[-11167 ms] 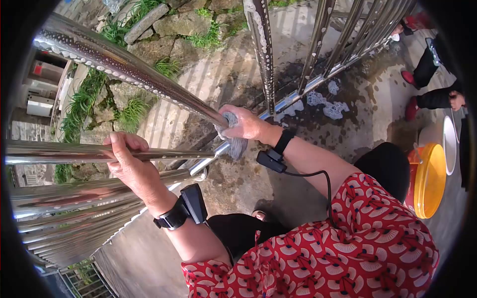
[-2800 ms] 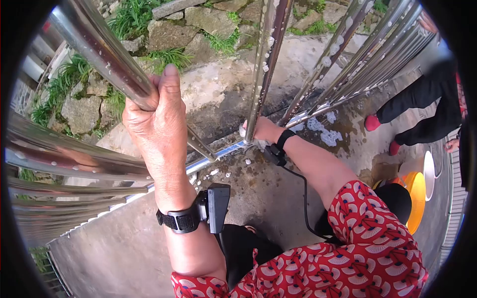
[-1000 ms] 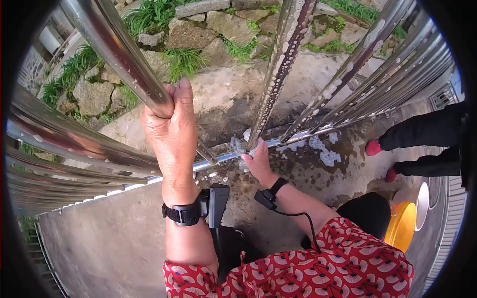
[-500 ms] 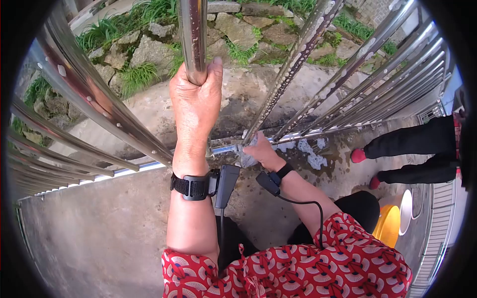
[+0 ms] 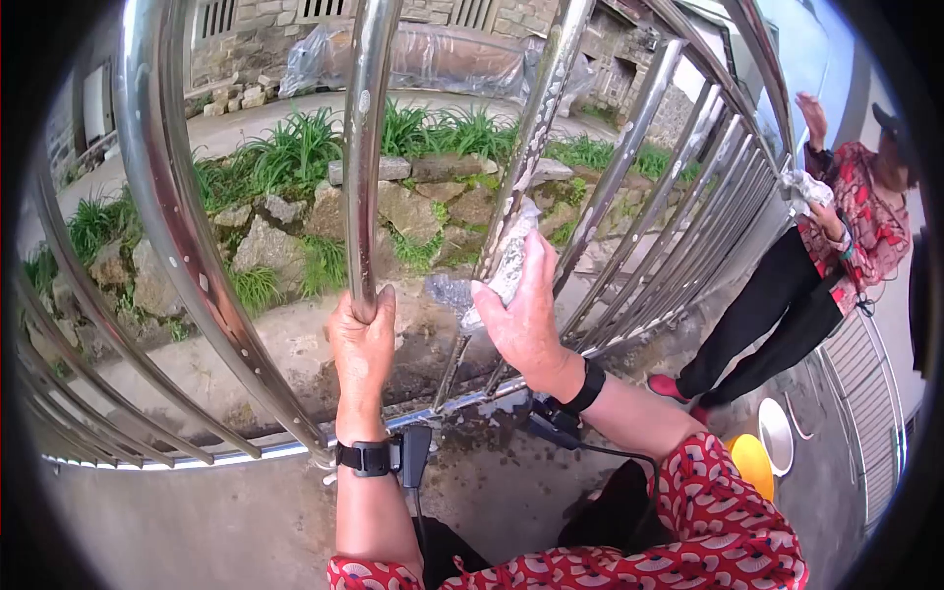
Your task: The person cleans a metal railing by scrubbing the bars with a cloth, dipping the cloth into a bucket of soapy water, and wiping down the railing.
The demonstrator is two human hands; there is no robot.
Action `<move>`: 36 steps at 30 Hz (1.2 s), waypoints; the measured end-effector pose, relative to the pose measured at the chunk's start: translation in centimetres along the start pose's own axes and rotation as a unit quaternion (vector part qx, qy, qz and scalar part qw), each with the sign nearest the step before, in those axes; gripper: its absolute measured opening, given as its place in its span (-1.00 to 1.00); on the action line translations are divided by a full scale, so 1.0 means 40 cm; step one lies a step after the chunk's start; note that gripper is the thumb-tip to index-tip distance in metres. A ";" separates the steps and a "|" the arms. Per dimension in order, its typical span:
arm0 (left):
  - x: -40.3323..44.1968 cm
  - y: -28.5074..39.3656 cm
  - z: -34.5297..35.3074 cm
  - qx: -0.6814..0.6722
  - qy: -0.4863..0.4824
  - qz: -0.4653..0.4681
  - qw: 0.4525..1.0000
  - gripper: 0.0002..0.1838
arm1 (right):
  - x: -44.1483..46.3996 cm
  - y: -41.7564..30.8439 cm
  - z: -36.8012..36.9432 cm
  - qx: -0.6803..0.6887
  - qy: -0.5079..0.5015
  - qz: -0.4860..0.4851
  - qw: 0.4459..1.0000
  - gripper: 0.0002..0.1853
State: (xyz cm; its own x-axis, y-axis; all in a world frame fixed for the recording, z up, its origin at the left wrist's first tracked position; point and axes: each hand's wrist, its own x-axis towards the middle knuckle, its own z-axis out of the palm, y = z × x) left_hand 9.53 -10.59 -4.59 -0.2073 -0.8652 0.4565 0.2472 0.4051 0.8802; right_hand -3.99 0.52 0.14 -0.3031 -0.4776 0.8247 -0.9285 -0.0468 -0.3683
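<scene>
A bar (image 5: 367, 167) is clasped by the left hand (image 5: 362, 334), which is closed round it, while a cloth (image 5: 509, 265) is grasped in the right hand (image 5: 526, 329) and held against the next bar (image 5: 544, 93), above the bottom rail (image 5: 285, 450). The next bar is flecked with white. Farther right, a white rag (image 5: 806, 189) is held beside the fence (image 5: 634, 133) by another person (image 5: 870, 202), and a yellow bucket (image 5: 752, 466) and a white basin (image 5: 776, 438) are seen close together.

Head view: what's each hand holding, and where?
Left hand: metal bar, low down. Right hand: foamy cloth, by its near side, against another bar.
</scene>
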 end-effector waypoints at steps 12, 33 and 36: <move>0.002 -0.015 -0.001 -0.015 -0.001 0.002 1.000 -0.72 | 0.416 -0.137 -0.210 -0.180 0.122 -0.345 0.913 -0.27; -0.005 -0.005 0.005 -0.024 0.017 -0.017 0.999 -0.71 | 0.506 -0.213 -0.209 -0.501 -0.071 -0.472 0.722 -0.88; -0.003 -0.007 0.002 -0.030 0.007 0.002 1.000 -0.69 | 0.383 -0.168 -0.167 -0.401 -0.113 -0.474 0.775 -0.87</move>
State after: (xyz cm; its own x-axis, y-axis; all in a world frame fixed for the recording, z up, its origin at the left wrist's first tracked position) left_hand 9.40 -10.57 -4.89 -0.1937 -0.8674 0.4583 0.3046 0.3909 0.8686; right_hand -3.82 -0.63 18.09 0.5589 -0.7085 0.4309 -0.5724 0.0463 0.8187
